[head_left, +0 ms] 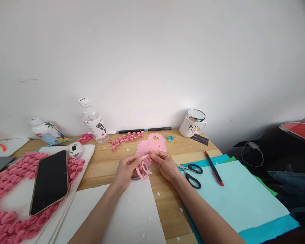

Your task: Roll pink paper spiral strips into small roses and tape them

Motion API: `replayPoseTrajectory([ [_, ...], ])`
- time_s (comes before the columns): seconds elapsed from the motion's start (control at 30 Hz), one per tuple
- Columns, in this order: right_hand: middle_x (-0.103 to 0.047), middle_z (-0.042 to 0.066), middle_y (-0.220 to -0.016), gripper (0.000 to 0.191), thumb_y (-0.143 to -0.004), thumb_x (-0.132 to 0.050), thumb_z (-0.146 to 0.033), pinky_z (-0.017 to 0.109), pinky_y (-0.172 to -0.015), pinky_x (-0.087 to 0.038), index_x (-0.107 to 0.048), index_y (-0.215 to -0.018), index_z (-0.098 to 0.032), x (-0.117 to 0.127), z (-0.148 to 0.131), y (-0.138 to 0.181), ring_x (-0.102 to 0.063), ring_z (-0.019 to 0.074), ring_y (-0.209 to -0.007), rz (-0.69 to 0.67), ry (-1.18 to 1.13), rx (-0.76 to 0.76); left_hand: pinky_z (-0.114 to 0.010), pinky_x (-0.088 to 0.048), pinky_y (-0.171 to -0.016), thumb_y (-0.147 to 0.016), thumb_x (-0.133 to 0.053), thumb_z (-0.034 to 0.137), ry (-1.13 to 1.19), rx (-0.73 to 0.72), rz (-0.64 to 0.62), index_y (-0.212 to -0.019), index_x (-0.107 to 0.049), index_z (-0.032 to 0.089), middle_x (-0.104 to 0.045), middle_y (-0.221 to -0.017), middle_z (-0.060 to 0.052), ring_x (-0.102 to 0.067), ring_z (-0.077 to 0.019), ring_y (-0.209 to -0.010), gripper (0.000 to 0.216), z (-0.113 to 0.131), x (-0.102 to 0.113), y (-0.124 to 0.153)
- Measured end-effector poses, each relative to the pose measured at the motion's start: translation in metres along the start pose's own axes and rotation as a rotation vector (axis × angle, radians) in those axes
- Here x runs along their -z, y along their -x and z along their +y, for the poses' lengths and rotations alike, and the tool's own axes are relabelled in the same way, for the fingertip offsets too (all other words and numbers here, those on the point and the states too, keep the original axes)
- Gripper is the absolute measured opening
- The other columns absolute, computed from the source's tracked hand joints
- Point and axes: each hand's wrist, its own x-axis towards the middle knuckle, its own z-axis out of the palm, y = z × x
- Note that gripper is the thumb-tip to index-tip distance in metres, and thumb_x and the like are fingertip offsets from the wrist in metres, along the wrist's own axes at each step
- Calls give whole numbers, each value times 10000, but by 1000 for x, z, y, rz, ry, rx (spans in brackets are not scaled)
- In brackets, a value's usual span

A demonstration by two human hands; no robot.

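Between my two hands is a curling pink paper strip (141,174), its spiral hanging down below my fingers. My left hand (127,171) pinches the strip from the left. My right hand (165,164) has thumb and finger closed on the strip's upper end. Just beyond my fingers lie several flat pink paper rings (156,139), overlapping on the wooden table. Small rolled pink paper flowers (128,137) sit in rows behind my left hand. A single teal paper roll (170,138) rests right of the rings. Under my left hand a round, clear-edged object is mostly hidden.
Black-handled scissors (193,173) lie right of my right hand, near a red-black pen (215,169) on pale blue paper (241,196). A mug (191,125) and a water bottle (94,122) stand by the wall. At left, a phone (51,181) rests on a pink flower board (22,203).
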Motion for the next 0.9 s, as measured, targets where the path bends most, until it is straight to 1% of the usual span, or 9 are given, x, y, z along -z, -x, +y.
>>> replayPoseTrajectory([
  [0.07,-702,44,-844,181,-613,-743,-235,239,-721,-479,-707,-778,-169,1,0,0,-606,102,-691,-17,5,-13,-225,-442,-502,-706,-635,357,5,15,18,-582,-594,128,-600,-571,-15,-549,-107,-489,264,-1,1,0],
  [0.1,-702,48,-852,193,-609,-746,-231,242,-719,-481,-706,-787,-168,1,1,0,-609,104,-691,-17,8,-14,-223,-441,-499,-705,-637,354,5,19,26,-603,-608,130,-598,-569,-11,-547,-105,-484,247,-1,1,0],
  [0.23,-698,27,-725,183,-572,-767,-215,240,-678,-489,-695,-732,-165,2,1,-1,-613,110,-656,21,9,-16,-217,-443,-506,-703,-641,346,7,18,23,-643,-645,125,-601,-566,-13,-547,-101,-485,229,-2,1,-1],
  [0.33,-672,4,-629,168,-557,-775,-203,216,-608,-474,-672,-683,-161,0,0,0,-589,94,-588,18,24,-5,-220,-451,-526,-689,-654,346,10,20,29,-668,-664,119,-621,-589,-26,-550,-104,-508,228,-2,0,-1],
  [0.47,-641,-11,-570,154,-568,-770,-219,203,-543,-444,-645,-631,-154,-2,-2,1,-550,78,-522,5,43,20,-217,-445,-509,-661,-680,356,26,55,57,-778,-691,123,-633,-620,-26,-527,-97,-513,261,-1,0,-1],
  [0.57,-622,-18,-542,160,-564,-772,-241,215,-528,-439,-652,-626,-155,0,-1,1,-529,79,-500,24,45,35,-218,-445,-511,-645,-694,355,34,65,67,-804,-697,120,-627,-621,-24,-519,-96,-520,283,0,-2,0],
  [0.67,-638,-12,-579,165,-556,-777,-255,227,-555,-449,-669,-641,-163,3,1,-1,-534,83,-519,47,31,36,-209,-433,-497,-636,-701,356,33,62,73,-781,-700,117,-613,-600,-19,-506,-90,-507,280,0,-2,-1],
  [0.8,-677,15,-703,182,-555,-777,-255,245,-641,-478,-685,-685,-167,4,2,-3,-583,107,-619,77,1,7,-215,-437,-499,-639,-697,373,33,62,72,-787,-703,128,-608,-584,-15,-510,-94,-503,287,-2,-1,-1],
  [0.9,-681,26,-716,195,-554,-779,-248,245,-642,-484,-684,-699,-157,4,1,-2,-588,109,-618,76,-5,-7,-217,-445,-515,-641,-697,373,40,59,73,-804,-704,133,-616,-597,-16,-524,-95,-520,290,-3,0,-2],
])
